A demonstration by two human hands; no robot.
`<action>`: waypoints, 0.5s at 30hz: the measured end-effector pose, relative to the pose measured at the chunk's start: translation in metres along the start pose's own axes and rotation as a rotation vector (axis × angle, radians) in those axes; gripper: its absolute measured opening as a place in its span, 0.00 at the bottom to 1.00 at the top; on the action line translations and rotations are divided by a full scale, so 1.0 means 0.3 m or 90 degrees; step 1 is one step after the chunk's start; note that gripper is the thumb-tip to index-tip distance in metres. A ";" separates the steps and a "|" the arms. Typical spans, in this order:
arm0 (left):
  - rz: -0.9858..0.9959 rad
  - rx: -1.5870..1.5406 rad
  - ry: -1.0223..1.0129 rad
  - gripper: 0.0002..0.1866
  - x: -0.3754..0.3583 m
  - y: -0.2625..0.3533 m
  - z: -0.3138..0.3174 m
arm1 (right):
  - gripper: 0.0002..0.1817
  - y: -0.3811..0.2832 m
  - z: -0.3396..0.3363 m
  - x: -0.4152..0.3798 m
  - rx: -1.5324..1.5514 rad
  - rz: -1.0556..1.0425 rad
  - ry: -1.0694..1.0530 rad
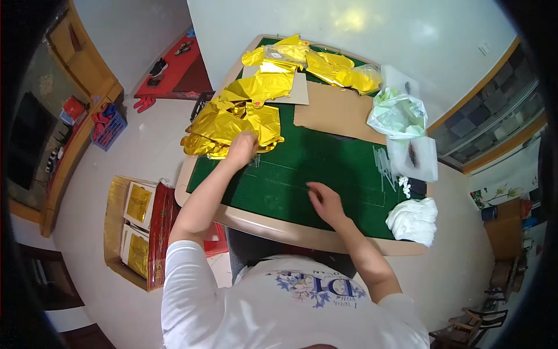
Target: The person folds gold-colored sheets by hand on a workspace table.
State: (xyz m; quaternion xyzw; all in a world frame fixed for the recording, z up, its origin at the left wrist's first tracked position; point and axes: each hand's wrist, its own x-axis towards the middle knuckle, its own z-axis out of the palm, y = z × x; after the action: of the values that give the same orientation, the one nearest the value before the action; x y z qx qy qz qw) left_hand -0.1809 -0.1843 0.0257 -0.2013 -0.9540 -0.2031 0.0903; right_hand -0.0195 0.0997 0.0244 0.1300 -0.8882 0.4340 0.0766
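Note:
My left hand (243, 149) is at the near edge of a heap of crinkled, flat gold foil pieces (209, 125) on the left of the green-topped table (279, 200). Its fingers are curled closed against the foil, and the fingertips are partly hidden. Over the bare green surface near the front edge is my right hand (327, 205), with thumb and forefinger apart and nothing in them. More gold foil (334, 68) lies along the table's far side, some of it with clear plastic on it.
A brown cardboard sheet (334, 110) lies behind my hands. On the right are a pale green plastic bag (400, 113), thin clear strips (383, 167) and a white cloth bundle (411, 221). An open carton (113, 232) with gold-fronted packets stands on the floor at left.

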 end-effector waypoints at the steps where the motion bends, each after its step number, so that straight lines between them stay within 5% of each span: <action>1: -0.051 -0.074 -0.049 0.06 0.007 -0.007 -0.011 | 0.15 -0.017 0.018 0.035 -0.006 -0.012 -0.040; 6: -0.165 -0.230 -0.135 0.09 0.024 -0.004 -0.045 | 0.24 -0.073 0.116 0.215 -0.106 -0.141 -0.124; 8: 0.070 0.047 -0.004 0.09 -0.008 0.039 -0.047 | 0.25 -0.053 0.156 0.270 -0.128 -0.176 -0.135; 11: 0.059 0.131 -0.012 0.11 -0.008 0.042 -0.025 | 0.28 -0.019 0.208 0.325 -0.154 -0.234 -0.145; 15: -0.039 -0.059 -0.050 0.11 0.035 -0.010 -0.047 | 0.30 -0.033 0.243 0.360 -0.186 -0.251 -0.145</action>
State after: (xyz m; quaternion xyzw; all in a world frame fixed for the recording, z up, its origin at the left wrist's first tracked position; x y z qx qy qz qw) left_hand -0.1904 -0.1891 0.0401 -0.1835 -0.9522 -0.2414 0.0373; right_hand -0.1214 0.0185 0.0142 0.3363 -0.9017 0.2605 0.0772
